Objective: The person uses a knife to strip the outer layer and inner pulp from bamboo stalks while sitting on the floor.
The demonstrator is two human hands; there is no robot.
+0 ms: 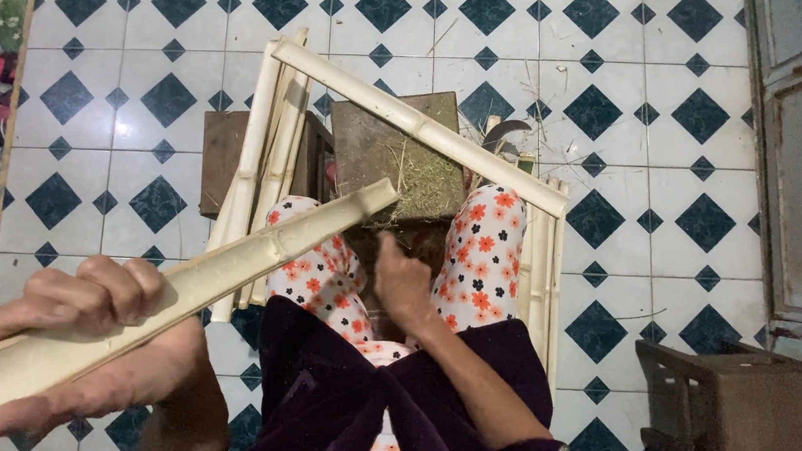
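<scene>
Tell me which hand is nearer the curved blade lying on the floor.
Right. The right hand sits between the knees, below the curved blade; the left hand grips a bamboo piece far off.

No packages, labels, signs or screens in view

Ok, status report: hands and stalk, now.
Left hand gripping long pale split stalk. Right hand down between knees, contents hidden. More pale stalks piled ahead.
</scene>
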